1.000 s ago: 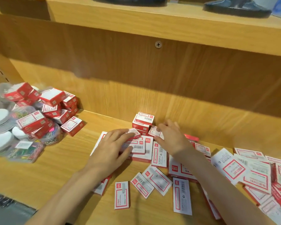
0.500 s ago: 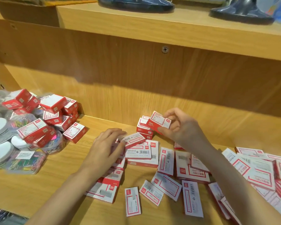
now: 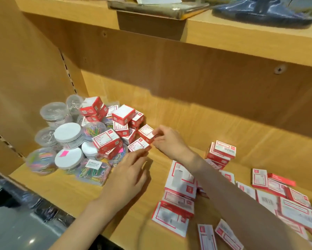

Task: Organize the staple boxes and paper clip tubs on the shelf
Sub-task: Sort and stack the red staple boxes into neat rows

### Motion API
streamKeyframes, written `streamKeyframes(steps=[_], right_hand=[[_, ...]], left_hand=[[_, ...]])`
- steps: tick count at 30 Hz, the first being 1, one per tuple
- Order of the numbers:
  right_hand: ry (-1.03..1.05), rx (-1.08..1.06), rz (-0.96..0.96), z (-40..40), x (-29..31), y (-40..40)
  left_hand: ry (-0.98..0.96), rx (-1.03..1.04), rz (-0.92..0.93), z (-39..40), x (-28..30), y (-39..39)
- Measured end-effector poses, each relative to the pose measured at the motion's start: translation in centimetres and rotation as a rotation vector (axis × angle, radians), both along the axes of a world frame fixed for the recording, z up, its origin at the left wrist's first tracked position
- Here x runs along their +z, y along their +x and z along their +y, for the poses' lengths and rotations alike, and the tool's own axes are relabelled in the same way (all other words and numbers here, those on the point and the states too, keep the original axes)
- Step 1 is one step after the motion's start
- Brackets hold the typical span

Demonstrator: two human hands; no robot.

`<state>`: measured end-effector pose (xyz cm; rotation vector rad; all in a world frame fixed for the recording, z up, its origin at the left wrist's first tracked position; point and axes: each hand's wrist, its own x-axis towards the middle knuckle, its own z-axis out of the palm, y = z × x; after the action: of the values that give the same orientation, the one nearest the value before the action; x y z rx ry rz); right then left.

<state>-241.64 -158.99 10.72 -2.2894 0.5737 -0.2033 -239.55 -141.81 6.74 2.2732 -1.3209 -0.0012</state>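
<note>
At the near edge of the jumbled pile, at about ten o'clock on the shelf (image 3: 75, 192), the right hand (image 3: 169, 141) has its fingers (image 3: 157, 131) pinched on the end of a small red-and-white staple box (image 3: 145, 132). Just below, the left hand (image 3: 128, 175) reaches in with fingers loose and parted, tips near a second box (image 3: 138, 147); whether they touch it I cannot tell. Around both, more boxes lie heaped at all angles over the paper clip tubs (image 3: 68, 135), some white-lidded, some clear with coloured clips showing.

Judging by this, the sorting is barely begun. One short stack (image 3: 222, 153) stands at two o'clock against the back wall, the only tidy thing visible. Flat packs (image 3: 180, 179) sprawl from three to five o'clock, overlapping and askew, and the tubs are not yet separated from the boxes.

The right forearm covers part of the flat packs, the scatter runs off the right and bottom edges, and motion blur makes every label unreadable.
</note>
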Motion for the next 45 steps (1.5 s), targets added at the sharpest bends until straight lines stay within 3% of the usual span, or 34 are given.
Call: streamKeyframes(steps=[3, 8, 16, 24, 29, 33, 38, 41, 45], right_hand=[[0.012, -0.015, -0.056, -0.8, 0.6, -1.8], [-0.334, -0.155, -0.227, -4.0, 2.8, -9.4], [-0.634, -0.257, 0.125, -6.1, 1.2, -15.4], [-0.49, -0.285, 0.071, -7.6, 2.8, -19.4], [-0.451, -0.218, 0.334, -8.9, 3.3, -23.6], [-0.206, -0.271, 0.068, -8.7, 3.5, -20.9], [-0.085, -0.124, 0.033, -7.3, 1.3, -17.5], [0.062, -0.163, -0.053, -7.5, 0.5, -16.9], [0.159, -0.246, -0.171, -7.5, 0.6, -16.6]], left_hand=[[-0.057, -0.032, 0.027, -0.3, 0.3, 0.3], [-0.121, -0.108, 0.06, -3.0, 1.4, 0.0], [-0.044, -0.304, 0.143, -8.8, 2.6, -3.2], [-0.008, -0.333, 0.181, -9.8, 1.8, -4.6], [-0.054, -0.438, 0.25, -10.1, 2.0, -5.6], [-0.156, -0.278, 0.442, -11.7, 2.8, -5.1], [0.009, -0.259, 0.575, -13.7, 3.2, -5.3], [0.064, -0.277, 0.556, -14.4, 3.0, -5.6], [-0.028, -0.239, 0.531, -14.4, 3.4, -5.8]])
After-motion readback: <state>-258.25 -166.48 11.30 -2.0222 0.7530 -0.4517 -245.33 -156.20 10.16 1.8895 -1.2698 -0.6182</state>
